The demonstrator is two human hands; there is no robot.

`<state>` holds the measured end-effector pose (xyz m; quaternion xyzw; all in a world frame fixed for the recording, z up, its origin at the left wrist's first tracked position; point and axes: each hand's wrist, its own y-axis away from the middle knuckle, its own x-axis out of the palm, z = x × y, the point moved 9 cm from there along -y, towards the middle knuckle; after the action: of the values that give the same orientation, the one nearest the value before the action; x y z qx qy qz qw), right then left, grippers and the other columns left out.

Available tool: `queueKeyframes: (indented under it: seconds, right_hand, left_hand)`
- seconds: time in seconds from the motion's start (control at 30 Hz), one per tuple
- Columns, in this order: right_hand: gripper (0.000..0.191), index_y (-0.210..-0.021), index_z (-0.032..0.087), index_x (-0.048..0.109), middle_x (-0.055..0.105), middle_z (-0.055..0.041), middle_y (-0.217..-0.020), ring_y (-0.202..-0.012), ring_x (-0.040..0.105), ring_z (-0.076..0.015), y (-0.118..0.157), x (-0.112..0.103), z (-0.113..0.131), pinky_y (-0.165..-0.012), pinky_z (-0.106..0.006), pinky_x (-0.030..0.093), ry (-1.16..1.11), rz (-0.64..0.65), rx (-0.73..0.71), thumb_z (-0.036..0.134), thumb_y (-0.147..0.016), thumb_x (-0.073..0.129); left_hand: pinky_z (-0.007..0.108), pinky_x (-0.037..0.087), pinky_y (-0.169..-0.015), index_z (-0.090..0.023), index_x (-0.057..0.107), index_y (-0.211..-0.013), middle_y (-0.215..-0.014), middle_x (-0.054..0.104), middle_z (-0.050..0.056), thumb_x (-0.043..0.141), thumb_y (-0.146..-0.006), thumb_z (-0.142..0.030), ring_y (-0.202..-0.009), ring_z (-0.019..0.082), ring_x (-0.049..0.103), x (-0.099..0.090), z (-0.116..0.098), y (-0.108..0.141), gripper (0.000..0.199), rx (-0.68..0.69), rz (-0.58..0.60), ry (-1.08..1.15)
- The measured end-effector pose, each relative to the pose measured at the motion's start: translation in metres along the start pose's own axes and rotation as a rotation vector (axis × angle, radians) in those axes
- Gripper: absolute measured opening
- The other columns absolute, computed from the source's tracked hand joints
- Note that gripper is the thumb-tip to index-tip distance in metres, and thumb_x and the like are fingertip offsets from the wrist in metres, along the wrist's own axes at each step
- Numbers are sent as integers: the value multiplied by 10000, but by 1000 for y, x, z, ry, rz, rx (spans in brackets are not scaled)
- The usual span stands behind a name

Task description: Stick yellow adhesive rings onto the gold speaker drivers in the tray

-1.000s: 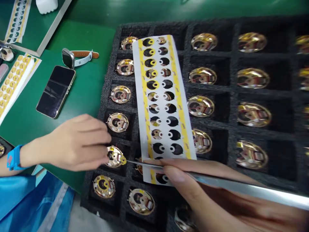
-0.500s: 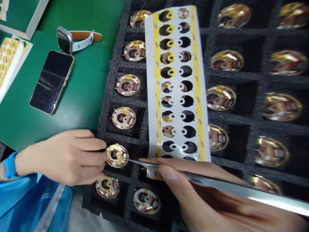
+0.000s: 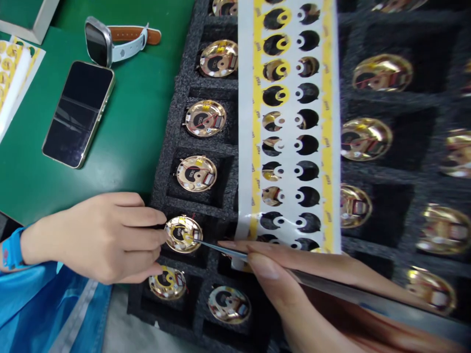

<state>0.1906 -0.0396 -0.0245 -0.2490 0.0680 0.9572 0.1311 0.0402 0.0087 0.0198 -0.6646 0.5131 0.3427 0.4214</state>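
Observation:
My right hand (image 3: 294, 289) grips a pair of metal tweezers (image 3: 342, 294), their narrow tips at the yellow piece inside a round gold watch part (image 3: 184, 234). That part sits in a cell of the black foam tray (image 3: 156, 198). My left hand (image 3: 101, 235) has its fingers stretched out, with the fingertips at the part's left edge; whether they press on it I cannot tell. Just below lies another gold part (image 3: 167, 283) with a yellow piece on it. Behind my right fingers, a white and yellow sticker sheet (image 3: 246, 147) with crescent cutouts lies across the tray.
More gold parts, such as one nearby (image 3: 196, 173), fill other cells. On the green tabletop (image 3: 121, 147) are a phone (image 3: 78, 115) and a smartwatch with a pale strap (image 3: 98, 43). Another sticker sheet (image 3: 13, 81) lies at the left edge.
The view has shifted slightly, so the tray and sticker sheet appear larger and farther right. Both hands keep nearly the same place, the tweezer tips still at the same gold part.

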Motion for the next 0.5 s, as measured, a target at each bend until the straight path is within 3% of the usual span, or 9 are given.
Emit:
queueKeyframes:
  seconds: [0.23, 0.5]
  right_hand:
    - [320, -916, 465, 717, 757, 87, -811, -679, 727, -248, -1, 2, 0, -623, -398, 638, -23, 8, -24, 171, -799, 670]
    - [203, -904, 392, 702, 762, 116, -833, -701, 738, -158, -1, 2, 7, -647, -257, 640, 82, 31, -134, 207, -838, 652]
  left_hand:
    - [325, 472, -601, -166, 705, -773, -883, 754, 21, 451, -979, -235, -876, 170, 689, 1, 1, 1, 335, -3, 21, 5]
    - [320, 462, -645, -148, 697, -830, -929, 746, 27, 480, -976, -250, -899, 164, 674, 3, 0, 3, 281, -7, 46, -5]
